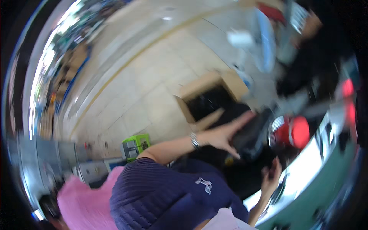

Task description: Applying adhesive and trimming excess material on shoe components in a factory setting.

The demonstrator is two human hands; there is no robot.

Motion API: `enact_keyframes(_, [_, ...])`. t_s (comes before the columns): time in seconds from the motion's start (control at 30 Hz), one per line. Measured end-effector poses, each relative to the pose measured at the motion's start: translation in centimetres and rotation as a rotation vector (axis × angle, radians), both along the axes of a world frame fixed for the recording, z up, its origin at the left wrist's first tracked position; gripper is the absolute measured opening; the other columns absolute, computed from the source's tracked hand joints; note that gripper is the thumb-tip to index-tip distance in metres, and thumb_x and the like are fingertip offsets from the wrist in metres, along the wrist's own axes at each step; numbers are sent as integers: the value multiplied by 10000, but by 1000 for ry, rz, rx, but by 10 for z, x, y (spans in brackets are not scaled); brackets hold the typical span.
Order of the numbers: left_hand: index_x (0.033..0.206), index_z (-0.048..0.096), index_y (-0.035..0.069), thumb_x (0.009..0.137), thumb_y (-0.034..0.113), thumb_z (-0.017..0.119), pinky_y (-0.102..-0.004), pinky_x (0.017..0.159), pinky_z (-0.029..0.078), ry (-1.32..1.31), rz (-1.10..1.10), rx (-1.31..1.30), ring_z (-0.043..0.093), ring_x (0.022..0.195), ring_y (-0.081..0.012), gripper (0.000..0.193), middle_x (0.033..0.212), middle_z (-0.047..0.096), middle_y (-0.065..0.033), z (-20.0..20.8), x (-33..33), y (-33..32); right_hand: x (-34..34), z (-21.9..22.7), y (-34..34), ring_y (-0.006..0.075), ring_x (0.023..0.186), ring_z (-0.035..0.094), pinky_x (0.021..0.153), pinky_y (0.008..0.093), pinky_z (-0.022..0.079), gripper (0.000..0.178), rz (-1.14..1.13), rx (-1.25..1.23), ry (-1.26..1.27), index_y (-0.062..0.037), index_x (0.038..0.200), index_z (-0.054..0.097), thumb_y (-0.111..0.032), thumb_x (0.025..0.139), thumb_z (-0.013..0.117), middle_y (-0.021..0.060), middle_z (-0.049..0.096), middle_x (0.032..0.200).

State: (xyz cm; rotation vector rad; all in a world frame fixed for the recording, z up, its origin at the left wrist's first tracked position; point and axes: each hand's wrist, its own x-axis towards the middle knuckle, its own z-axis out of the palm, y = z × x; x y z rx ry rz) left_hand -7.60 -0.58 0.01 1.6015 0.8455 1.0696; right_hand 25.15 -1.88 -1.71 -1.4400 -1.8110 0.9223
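Note:
My left hand [223, 138], with a silver band at the wrist, reaches right with its fingers spread. It is at a dark, blurred object [251, 136] whose kind I cannot make out; whether they touch is unclear. My right hand [271, 175] is raised beside the bright bench edge, fingers bent slightly and apart, with nothing visible in it. Just beyond the hands are a red round object [299, 132] and a silver-white banded piece next to it, both smeared by motion.
An open cardboard box [234, 85] with black contents stands on the tiled floor ahead. The lit white bench [304, 174] and a green surface [320, 199] lie right. A dark-clothed person [320, 50] is at far right, near a blue-white chair [265, 40]. Lime-green equipment [142, 142] is left.

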Motion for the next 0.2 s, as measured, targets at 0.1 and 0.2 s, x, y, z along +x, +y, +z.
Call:
enact_keyframes(0.1, [1515,-135,53,611,356,914,-387,1168,132,-544,-197,-205,18,1469,-221,1418,1600,-57,-142,32,33,2,-61,19,-4,322,1263,482,1013,437,403,767,292,-31,297,-45,1472,325,-212,840,727,141,425,1454])
enact_keyframes(0.2, [1510,-166,70,672,387,877,-368,1177,21,-551,-133,-159,-43,1468,-202,1375,1596,-92,-138,39,40,1,-101,27,2,368,1257,469,993,442,444,753,452,-97,701,-2,1487,238,-160,898,680,164,337,1503])
